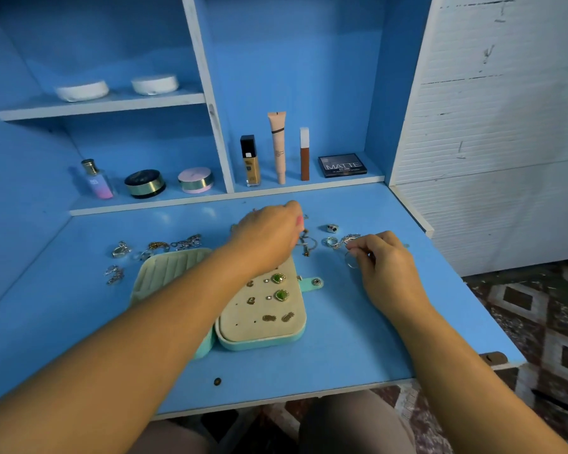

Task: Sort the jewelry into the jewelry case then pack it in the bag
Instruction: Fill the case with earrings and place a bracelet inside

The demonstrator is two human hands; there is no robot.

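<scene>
Perfume bottle (96,180), eyeshadow palette (342,165), two white bowls (82,90).

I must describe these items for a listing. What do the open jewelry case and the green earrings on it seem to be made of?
Jewelry case: teal shell, perhaps faux leather or plastic, with a smooth edge; the beige inner pad looks like matte velvet or suede, without shine. Green earrings: glossy green stones, possibly glass, in gold-coloured metal rims that glint.

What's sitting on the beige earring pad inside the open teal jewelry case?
Pinned on the beige pad of the teal jewelry case: two green-stone earrings, small gold earrings and tiny studs. The left forearm covers the pad's upper-left part, so anything there is hidden.
</scene>
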